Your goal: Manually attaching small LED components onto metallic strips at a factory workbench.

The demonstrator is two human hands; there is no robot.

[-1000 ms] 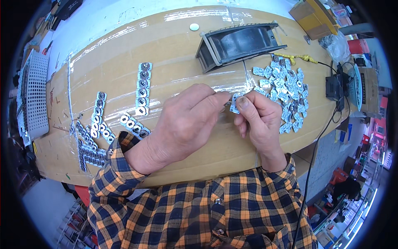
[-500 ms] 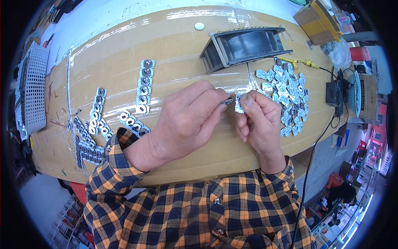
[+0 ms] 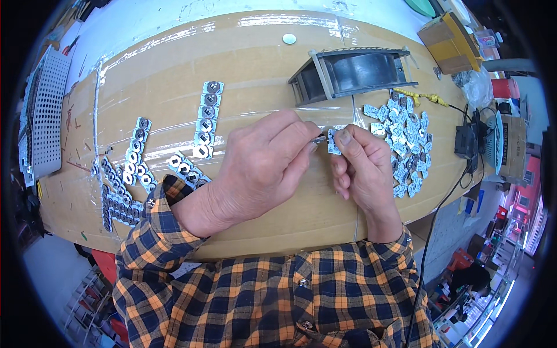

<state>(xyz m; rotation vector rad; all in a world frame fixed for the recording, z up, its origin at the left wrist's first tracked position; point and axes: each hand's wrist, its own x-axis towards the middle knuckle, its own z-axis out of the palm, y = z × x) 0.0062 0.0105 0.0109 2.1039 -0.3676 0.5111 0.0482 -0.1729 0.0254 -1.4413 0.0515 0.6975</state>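
Silvery metal plate [image 3: 332, 141] is being pinched upright in the right hand [image 3: 362, 168] over the cardboard-covered table [image 3: 174, 69]. Left hand [image 3: 264, 165] is pressing a small metal part [image 3: 318, 140] against it with closed fingertips. Loose plates [image 3: 406, 139] are lying right; finished rows [image 3: 206, 119] left.

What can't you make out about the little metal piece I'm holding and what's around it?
- Small metal plate: mostly hidden by the right hand thumb, head view.
- Small part at the left hand fingertips: too small to identify.
- Black housing interior: too dark.
- Loose plates: too small for detail.
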